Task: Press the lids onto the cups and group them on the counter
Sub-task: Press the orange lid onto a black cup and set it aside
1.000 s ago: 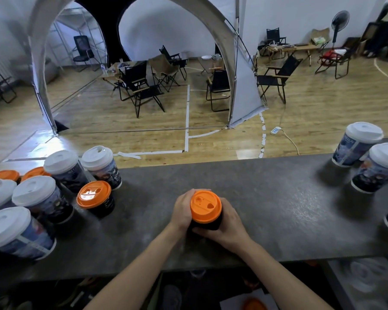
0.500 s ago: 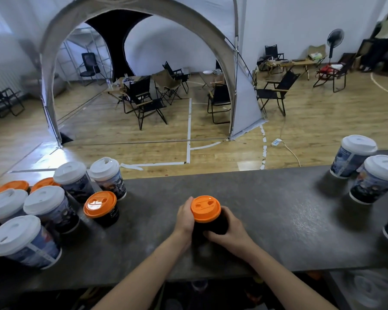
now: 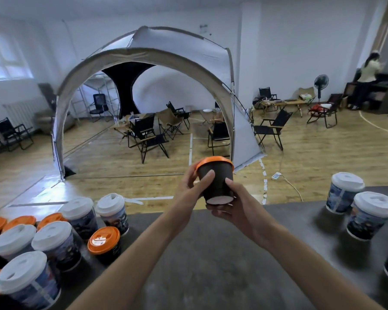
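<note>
Between both hands, above the counter (image 3: 211, 265): black cup (image 3: 216, 183) with orange lid (image 3: 214, 161) on, tilted, its base showing. Left hand (image 3: 189, 186) grips its side; right hand (image 3: 235, 206) cradles underneath. Lidded cups grouped left of the left hand (image 3: 52, 240); white-lidded cups right of the right hand (image 3: 356, 204).

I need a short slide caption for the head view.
Both hands lift a black cup with orange lid above the counter.
</note>
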Motion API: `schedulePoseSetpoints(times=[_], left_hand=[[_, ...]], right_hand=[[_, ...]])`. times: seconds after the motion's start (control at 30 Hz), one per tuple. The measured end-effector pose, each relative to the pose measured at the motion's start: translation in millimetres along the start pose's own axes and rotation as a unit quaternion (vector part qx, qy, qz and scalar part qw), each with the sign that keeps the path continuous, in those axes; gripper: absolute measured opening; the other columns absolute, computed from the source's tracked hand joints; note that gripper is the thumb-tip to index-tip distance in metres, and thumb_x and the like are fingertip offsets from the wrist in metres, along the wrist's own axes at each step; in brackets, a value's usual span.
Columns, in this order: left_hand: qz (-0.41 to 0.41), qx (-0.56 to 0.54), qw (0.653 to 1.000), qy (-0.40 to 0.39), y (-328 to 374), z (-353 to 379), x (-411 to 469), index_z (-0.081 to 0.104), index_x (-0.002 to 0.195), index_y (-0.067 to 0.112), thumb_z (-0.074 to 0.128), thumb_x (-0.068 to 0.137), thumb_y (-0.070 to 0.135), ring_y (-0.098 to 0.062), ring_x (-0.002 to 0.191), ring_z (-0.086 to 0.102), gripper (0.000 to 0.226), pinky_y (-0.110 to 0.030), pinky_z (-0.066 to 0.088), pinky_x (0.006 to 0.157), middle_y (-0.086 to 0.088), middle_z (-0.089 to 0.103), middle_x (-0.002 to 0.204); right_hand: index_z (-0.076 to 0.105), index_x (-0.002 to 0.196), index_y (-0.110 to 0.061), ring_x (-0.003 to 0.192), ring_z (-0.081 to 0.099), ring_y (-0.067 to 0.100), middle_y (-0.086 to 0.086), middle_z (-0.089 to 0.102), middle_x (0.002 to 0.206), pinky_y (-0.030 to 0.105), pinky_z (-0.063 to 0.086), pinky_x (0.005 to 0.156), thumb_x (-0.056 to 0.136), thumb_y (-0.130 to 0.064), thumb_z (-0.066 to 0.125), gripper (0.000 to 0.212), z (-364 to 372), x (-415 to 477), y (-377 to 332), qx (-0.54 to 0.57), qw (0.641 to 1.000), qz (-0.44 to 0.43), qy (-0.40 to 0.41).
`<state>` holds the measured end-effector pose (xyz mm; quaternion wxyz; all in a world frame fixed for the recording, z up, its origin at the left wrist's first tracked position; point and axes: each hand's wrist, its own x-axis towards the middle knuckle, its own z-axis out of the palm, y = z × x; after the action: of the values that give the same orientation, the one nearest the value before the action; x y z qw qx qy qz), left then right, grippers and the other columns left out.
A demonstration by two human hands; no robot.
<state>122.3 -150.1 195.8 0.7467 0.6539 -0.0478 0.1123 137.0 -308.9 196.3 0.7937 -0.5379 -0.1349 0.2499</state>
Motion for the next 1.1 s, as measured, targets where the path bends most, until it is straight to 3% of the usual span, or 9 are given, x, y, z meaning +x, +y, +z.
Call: schedulePoseSetpoints(times=[0.17,0.3,0.4,0.5,0.63,0.73,0.83,0.93,1.1], left_hand=[[0.074,0.060,0.994,-0.051,33.7,4.8,4.3,0.042,0.148,0.030,0.083,0.074,0.032,-0.021,0.127,0.061,0.085,-0.038,0.055,0.098,0.000,0.062,0.138],[0.093,0.079,0.992,-0.032,47.1,12.6,4.2,0.042,0.147,0.041,0.089,0.062,0.037,-0.010,0.123,0.063,0.097,-0.029,0.057,0.089,0.009,0.057,0.142],[0.096,0.050,0.993,-0.036,48.0,11.8,4.8,0.044,0.148,0.036,0.084,0.072,0.040,-0.019,0.127,0.061,0.085,-0.035,0.056,0.093,0.003,0.059,0.141],[0.072,0.018,0.997,-0.023,54.2,14.8,4.6,0.055,0.138,0.022,0.080,0.074,0.043,-0.028,0.113,0.069,0.072,-0.038,0.056,0.088,-0.008,0.069,0.124],[0.063,0.013,0.998,0.004,55.6,16.8,4.4,0.064,0.127,0.029,0.080,0.072,0.045,-0.027,0.106,0.071,0.059,-0.041,0.054,0.089,-0.007,0.073,0.117],[0.050,-0.004,0.999,0.007,55.5,17.6,3.8,0.061,0.131,0.022,0.078,0.073,0.049,-0.027,0.113,0.069,0.066,-0.044,0.052,0.097,-0.009,0.072,0.121],[0.037,-0.026,0.999,0.004,57.8,21.6,6.2,0.061,0.130,0.016,0.079,0.070,0.048,-0.027,0.108,0.071,0.070,-0.039,0.053,0.090,-0.011,0.074,0.115],[0.046,-0.015,0.999,0.013,58.8,24.2,8.1,0.061,0.129,0.020,0.080,0.066,0.050,-0.026,0.105,0.072,0.072,-0.037,0.055,0.087,-0.009,0.075,0.110],[0.058,0.016,0.998,0.018,59.4,25.0,8.4,0.064,0.122,0.031,0.082,0.073,0.043,-0.024,0.110,0.068,0.053,-0.038,0.057,0.094,-0.004,0.072,0.112]], right_hand=[[0.067,0.124,-0.013,0.090,0.071,0.022,0.011,0.076,0.110,0.037,0.051,0.088,0.098,-0.055,0.042,0.055,11.9,-4.5,-34.8,0.008,0.999,-0.042,-0.010],[0.062,0.131,-0.017,0.107,0.072,0.027,0.012,0.074,0.121,0.041,0.055,0.096,0.089,-0.066,0.047,0.067,15.3,-5.4,-44.2,-0.017,0.999,-0.047,-0.017],[0.065,0.126,-0.015,0.098,0.073,0.026,0.015,0.075,0.115,0.040,0.052,0.094,0.088,-0.063,0.049,0.063,20.2,-7.0,-47.1,0.002,0.999,-0.044,-0.025],[0.068,0.124,-0.013,0.088,0.070,0.026,0.018,0.074,0.106,0.038,0.051,0.087,0.088,-0.063,0.045,0.066,23.6,-6.7,-47.1,0.052,0.997,-0.015,-0.053],[0.066,0.128,-0.009,0.084,0.071,0.026,0.013,0.075,0.099,0.036,0.053,0.080,0.097,-0.065,0.038,0.070,27.1,-6.4,-41.1,0.014,0.999,-0.025,-0.020],[0.065,0.125,-0.005,0.079,0.070,0.024,0.013,0.074,0.090,0.034,0.053,0.079,0.097,-0.065,0.037,0.072,30.3,-9.8,-42.1,0.002,1.000,-0.024,-0.008],[0.066,0.125,-0.003,0.080,0.072,0.025,0.015,0.074,0.091,0.035,0.055,0.077,0.098,-0.067,0.035,0.076,30.4,-15.7,-46.7,0.025,0.999,0.008,-0.028],[0.067,0.121,-0.002,0.081,0.072,0.027,0.017,0.073,0.093,0.037,0.056,0.077,0.098,-0.067,0.037,0.075,28.2,-20.2,-49.2,0.020,1.000,-0.003,-0.023],[0.066,0.123,-0.004,0.085,0.075,0.027,0.014,0.075,0.097,0.036,0.058,0.073,0.086,-0.070,0.049,0.077,28.6,-23.1,-50.3,-0.062,0.997,-0.044,0.029]])
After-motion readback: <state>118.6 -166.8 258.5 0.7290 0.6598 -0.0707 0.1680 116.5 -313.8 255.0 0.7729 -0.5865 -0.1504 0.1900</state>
